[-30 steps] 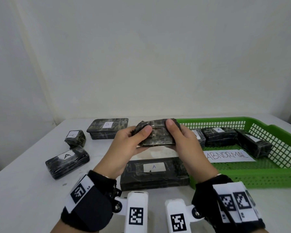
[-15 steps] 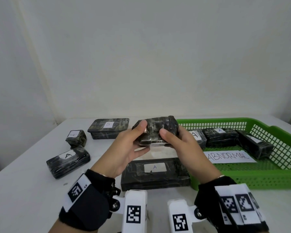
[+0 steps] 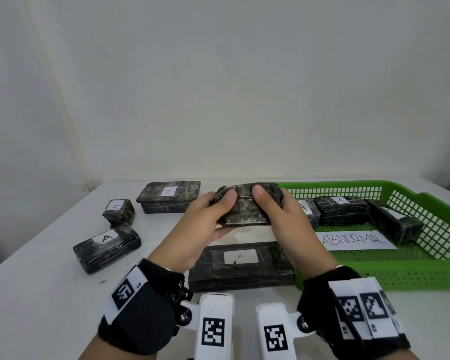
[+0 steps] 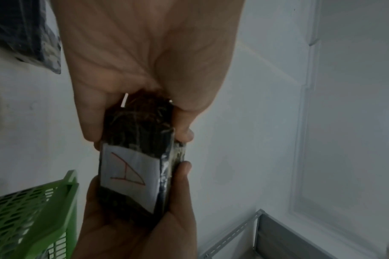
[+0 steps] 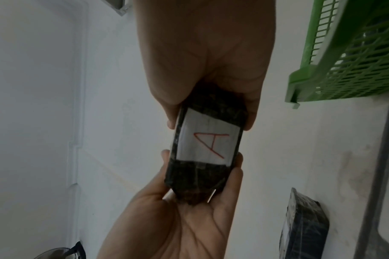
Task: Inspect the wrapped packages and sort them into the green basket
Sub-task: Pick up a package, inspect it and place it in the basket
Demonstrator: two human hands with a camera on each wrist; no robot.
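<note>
Both hands hold one dark wrapped package (image 3: 247, 209) up above the table, left of the green basket (image 3: 426, 271). My left hand (image 3: 220, 206) grips its left end and my right hand (image 3: 266, 203) its right end, both thumbs on the near face. The head view shows no label on it. The wrist views show a white label with a red A on the package (image 4: 131, 168) (image 5: 208, 145), with fingers curled round each end. In the basket lie three wrapped packages (image 3: 340, 210) (image 3: 395, 224) (image 3: 308, 210) and a paper sign reading ABNORMAL (image 3: 356, 240).
On the white table lie a long package marked A (image 3: 242, 266) just below my hands, another A package (image 3: 107, 246) at the left, a small A cube (image 3: 118, 211) and a flat B package (image 3: 169, 196) near the wall.
The hands have turned the package between them and lowered it slightly. Both thumbs now sit close together on its near face. Nothing on the table or in the basket moved.
</note>
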